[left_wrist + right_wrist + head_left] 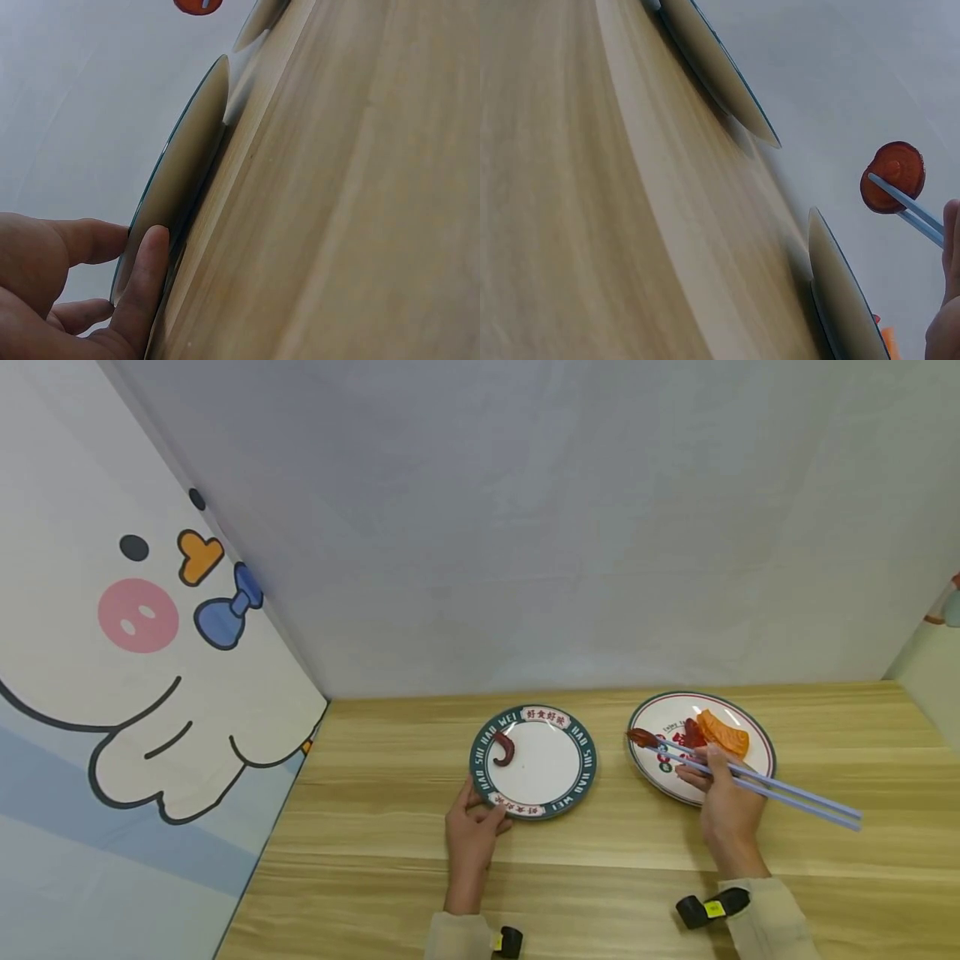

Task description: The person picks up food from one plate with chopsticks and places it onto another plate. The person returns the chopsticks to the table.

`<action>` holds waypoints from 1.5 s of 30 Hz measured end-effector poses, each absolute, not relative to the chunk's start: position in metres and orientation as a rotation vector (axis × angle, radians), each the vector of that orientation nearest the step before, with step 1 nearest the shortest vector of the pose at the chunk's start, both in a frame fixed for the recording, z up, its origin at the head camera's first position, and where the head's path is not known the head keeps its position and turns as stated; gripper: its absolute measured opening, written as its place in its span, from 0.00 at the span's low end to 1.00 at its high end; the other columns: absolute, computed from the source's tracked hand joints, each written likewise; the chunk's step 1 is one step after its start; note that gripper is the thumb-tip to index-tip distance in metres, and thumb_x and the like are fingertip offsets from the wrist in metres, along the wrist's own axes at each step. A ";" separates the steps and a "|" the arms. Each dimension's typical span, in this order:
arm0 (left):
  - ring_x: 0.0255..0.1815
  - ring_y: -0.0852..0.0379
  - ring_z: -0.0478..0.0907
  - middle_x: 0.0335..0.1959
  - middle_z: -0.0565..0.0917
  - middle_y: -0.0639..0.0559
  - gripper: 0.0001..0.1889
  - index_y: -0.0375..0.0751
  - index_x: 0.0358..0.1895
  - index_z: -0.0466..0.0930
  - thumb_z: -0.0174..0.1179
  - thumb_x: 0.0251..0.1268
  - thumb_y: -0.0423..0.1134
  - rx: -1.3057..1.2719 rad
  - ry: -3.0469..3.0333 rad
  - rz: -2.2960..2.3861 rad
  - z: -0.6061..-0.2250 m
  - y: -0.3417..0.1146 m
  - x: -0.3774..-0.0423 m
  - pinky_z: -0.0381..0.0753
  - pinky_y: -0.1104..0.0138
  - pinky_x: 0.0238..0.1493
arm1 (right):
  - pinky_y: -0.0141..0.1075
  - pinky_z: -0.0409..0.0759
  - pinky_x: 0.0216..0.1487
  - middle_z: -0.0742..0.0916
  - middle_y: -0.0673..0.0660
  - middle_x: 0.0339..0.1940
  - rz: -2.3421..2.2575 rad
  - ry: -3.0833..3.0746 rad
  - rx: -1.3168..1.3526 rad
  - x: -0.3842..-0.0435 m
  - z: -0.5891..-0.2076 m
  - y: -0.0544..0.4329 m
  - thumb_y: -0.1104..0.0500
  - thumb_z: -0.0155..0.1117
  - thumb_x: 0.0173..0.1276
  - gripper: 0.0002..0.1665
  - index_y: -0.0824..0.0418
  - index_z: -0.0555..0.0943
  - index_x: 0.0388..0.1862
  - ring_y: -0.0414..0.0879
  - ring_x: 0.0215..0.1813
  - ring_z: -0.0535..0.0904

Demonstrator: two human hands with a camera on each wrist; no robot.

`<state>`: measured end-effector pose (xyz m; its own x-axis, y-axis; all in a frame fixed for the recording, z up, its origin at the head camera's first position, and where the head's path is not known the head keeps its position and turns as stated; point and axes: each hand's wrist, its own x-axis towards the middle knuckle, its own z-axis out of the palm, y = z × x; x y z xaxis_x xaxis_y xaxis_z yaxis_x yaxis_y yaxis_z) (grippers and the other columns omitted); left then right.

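Note:
My left hand (472,833) pinches the near left rim of a green-rimmed plate (583,768) on the table. Inside that plate, toward its left side, lies a dark red-brown curled piece (504,749) like a tentacle. Light blue chopsticks (810,797) are held in my right hand (731,810), over the second plate (763,752). Their tips grip a reddish-brown rounded slice (894,177), raised above that plate's left edge. An orange ridged piece (723,734) and a red piece (693,732) lie on the second plate, the red one partly hidden behind the hand and chopsticks.
Both plates stand on a wood-grain table (360,827), with a gap between them. A pale grey wall (525,543) rises along the table's back edge. To the left is a panel with a cartoon figure (138,614).

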<state>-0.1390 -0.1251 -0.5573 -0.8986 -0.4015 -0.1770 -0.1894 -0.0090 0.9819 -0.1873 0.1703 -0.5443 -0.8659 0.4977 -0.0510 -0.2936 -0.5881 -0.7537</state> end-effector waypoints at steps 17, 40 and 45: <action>0.36 0.58 0.80 0.55 0.73 0.36 0.41 0.32 0.83 0.58 0.64 0.67 0.19 0.665 -2.098 -2.026 -0.559 -0.126 -0.141 0.96 0.67 0.40 | 0.35 0.94 0.28 0.90 0.60 0.28 2.379 -0.987 -0.395 -0.188 -0.546 0.187 0.72 0.58 0.79 0.12 0.75 0.87 0.36 0.48 0.24 0.90; 0.35 0.58 0.80 0.55 0.73 0.35 0.42 0.32 0.82 0.58 0.64 0.66 0.19 0.662 -2.082 -2.043 -0.555 -0.125 -0.139 0.96 0.68 0.40 | 0.36 0.94 0.28 0.90 0.62 0.28 2.412 -0.887 -0.496 -0.181 -0.550 0.208 0.70 0.63 0.76 0.09 0.76 0.86 0.38 0.49 0.25 0.90; 0.35 0.58 0.80 0.56 0.73 0.35 0.42 0.32 0.83 0.58 0.64 0.67 0.19 0.652 -2.085 -2.048 -0.556 -0.125 -0.139 0.96 0.68 0.40 | 0.36 0.94 0.27 0.90 0.62 0.29 2.394 -0.883 -0.491 -0.179 -0.553 0.214 0.71 0.62 0.77 0.09 0.77 0.86 0.38 0.48 0.24 0.89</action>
